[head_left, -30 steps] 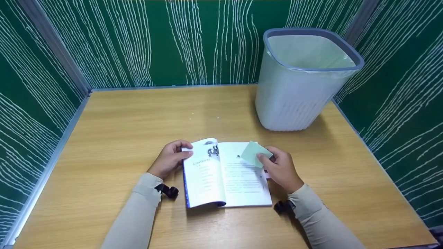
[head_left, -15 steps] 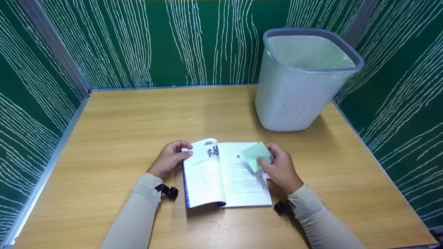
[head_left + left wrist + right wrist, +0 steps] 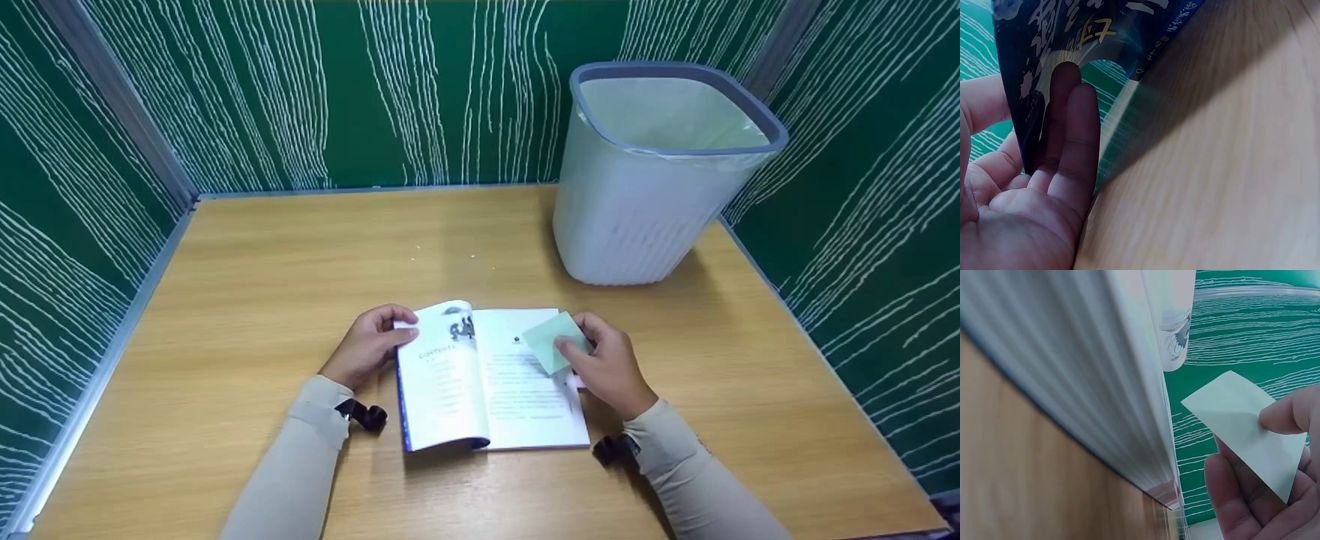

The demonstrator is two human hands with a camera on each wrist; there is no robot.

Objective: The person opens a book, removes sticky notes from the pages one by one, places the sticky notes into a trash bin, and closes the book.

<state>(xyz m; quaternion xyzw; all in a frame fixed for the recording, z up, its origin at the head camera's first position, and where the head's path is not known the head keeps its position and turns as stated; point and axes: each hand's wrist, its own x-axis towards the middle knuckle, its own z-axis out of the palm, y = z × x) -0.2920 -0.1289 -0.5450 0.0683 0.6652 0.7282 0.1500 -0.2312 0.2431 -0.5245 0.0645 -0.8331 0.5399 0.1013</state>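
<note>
An open book (image 3: 525, 412) lies on the table, its left side lifted with a "Contents" heading and a dark drawing on the page. My left hand (image 3: 367, 345) grips that left edge, thumb on the page. In the left wrist view its fingers (image 3: 1075, 129) lie behind the dark blue cover (image 3: 1084, 34). Over the right page, my right hand (image 3: 611, 367) pinches a pale green square of paper (image 3: 551, 345) like a sticky note. In the right wrist view the thumb presses on the note (image 3: 1235, 416). A pink tab (image 3: 577, 382) sticks out at the book's right edge.
A white waste bin (image 3: 637, 202) with a grey rim and a liner stands at the back right of the wooden table (image 3: 300, 255). Green panels (image 3: 360, 97) with white streaks enclose the back and sides. Tiny white specks lie behind the book.
The green note has tilted and shifted slightly in my right fingers, moving down a little from the top of the page. My left hand and the book have stayed still.
</note>
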